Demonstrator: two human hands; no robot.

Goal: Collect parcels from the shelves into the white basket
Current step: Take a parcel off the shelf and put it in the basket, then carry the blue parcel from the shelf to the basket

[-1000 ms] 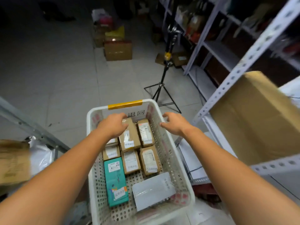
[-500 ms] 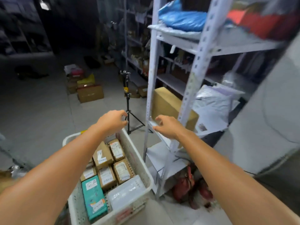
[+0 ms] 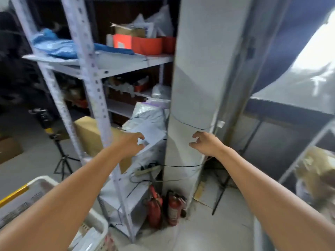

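The white basket [image 3: 96, 220] with a yellow handle sits at the bottom left, mostly cut off by my left arm. A metal shelf unit [image 3: 94, 82] stands ahead. On its lower shelf lie grey plastic mailer bags [image 3: 150, 120] and a brown cardboard box [image 3: 88, 134]. My left hand [image 3: 131, 144] reaches toward the grey mailers, fingers loosely curled, holding nothing. My right hand [image 3: 205, 143] hovers in front of a grey pillar [image 3: 199, 69], fingers loosely curled and empty.
A higher shelf carries a blue bag [image 3: 59, 48] and red boxes [image 3: 145, 44]. Two red fire extinguishers [image 3: 163, 207] and a power strip [image 3: 146, 170] sit at the pillar's foot. A black tripod [image 3: 61, 156] stands at the left. Another shelf with a parcel [image 3: 315, 171] is at the right.
My view has swung right and up, from the basket to the shelf and pillar. Both empty hands have lifted away from the basket and now reach toward the lower shelf.
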